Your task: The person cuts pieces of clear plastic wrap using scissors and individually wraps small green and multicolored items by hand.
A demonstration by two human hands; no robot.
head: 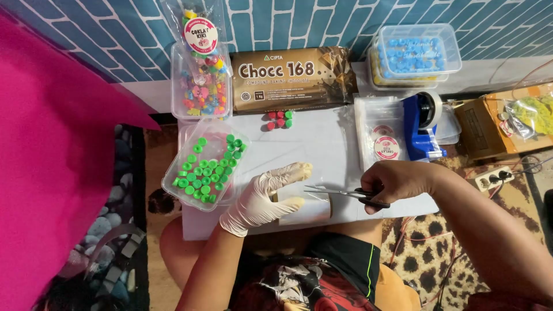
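Clear plastic bag [305,207] pinned by gloved left hand [262,198]; right hand [397,181] clamps scissors [345,194].

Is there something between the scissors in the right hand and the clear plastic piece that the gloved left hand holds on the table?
Nothing visible. The scissors in the right hand point at the clear plastic piece under the gloved left hand; only bare table lies between. The tray of green candies sits off to the side.
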